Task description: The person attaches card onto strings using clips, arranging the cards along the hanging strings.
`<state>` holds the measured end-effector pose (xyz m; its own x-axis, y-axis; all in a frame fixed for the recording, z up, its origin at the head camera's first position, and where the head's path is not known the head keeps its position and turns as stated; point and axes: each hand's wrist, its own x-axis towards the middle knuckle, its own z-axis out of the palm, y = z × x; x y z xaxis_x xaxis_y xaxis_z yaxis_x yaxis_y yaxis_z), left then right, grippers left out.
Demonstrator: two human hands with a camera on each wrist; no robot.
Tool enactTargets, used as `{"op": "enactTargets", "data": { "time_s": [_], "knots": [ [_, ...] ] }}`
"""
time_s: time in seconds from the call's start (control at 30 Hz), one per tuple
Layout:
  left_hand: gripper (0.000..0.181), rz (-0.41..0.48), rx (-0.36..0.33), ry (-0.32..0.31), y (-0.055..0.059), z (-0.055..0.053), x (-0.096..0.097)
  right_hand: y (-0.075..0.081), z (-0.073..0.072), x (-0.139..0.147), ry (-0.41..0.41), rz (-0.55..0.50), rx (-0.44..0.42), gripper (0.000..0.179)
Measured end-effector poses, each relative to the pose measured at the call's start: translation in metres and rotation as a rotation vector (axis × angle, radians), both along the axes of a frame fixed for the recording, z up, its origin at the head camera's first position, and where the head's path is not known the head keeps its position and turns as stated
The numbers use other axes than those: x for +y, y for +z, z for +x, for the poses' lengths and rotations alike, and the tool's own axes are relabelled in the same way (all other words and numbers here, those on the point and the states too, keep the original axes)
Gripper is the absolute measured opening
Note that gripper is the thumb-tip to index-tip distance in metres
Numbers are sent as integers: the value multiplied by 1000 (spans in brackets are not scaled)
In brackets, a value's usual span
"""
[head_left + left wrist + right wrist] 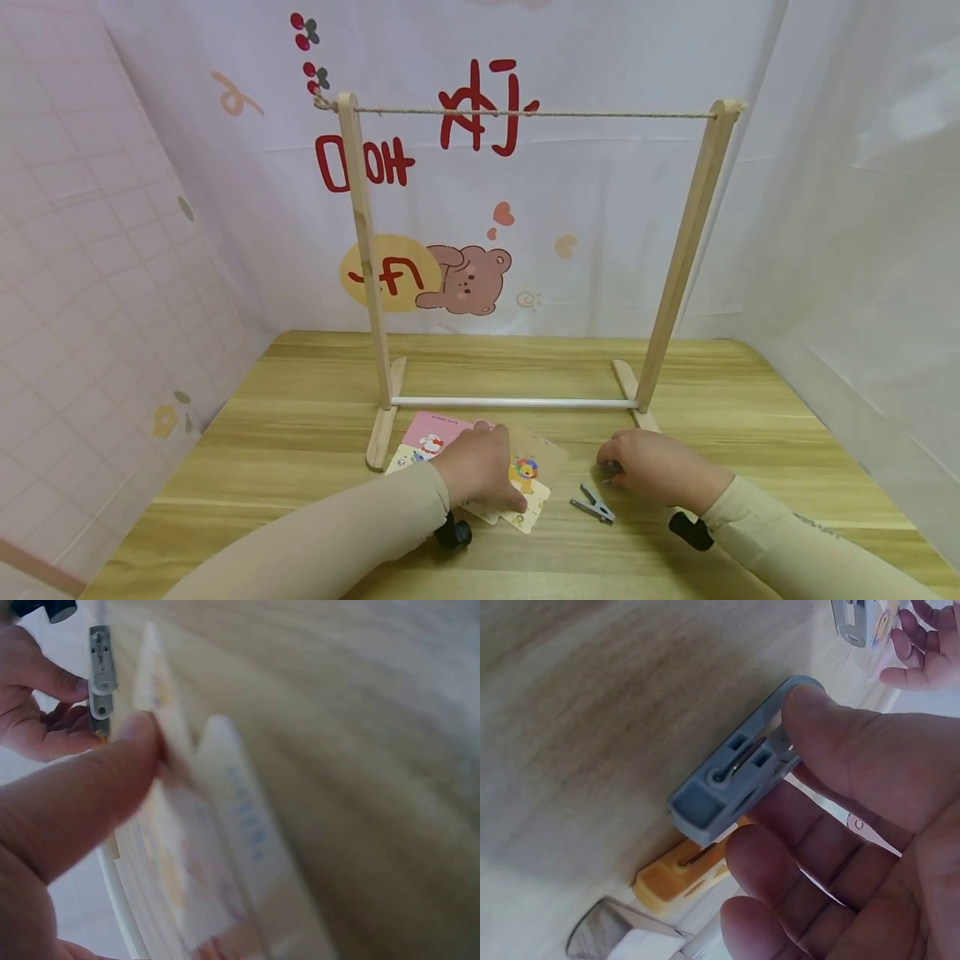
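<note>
On the near part of the table, I see the left hand bent over the picture cards, its thumb touching one card's edge, but I can't tell if it has hold of any. To the right, the right hand pinches a grey clip, with a yellow clip just by its fingers. Another grey clip lies between the hands, and the wooden stand is on their far side.
</note>
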<state>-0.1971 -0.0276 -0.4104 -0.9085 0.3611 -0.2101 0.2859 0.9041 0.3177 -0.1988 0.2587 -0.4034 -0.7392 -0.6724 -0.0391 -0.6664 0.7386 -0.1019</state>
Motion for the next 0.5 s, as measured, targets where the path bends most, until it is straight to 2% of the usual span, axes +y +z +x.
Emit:
{"op": "enactTargets", "data": {
  "time_s": [0.23,0.5],
  "knots": [
    [76,56,-53,17,3,-4,-1,2,1,-1,-1,-9,7,19],
    [82,84,-56,31,1,-5,-3,2,1,-2,2,-5,8,18]
  ]
}}
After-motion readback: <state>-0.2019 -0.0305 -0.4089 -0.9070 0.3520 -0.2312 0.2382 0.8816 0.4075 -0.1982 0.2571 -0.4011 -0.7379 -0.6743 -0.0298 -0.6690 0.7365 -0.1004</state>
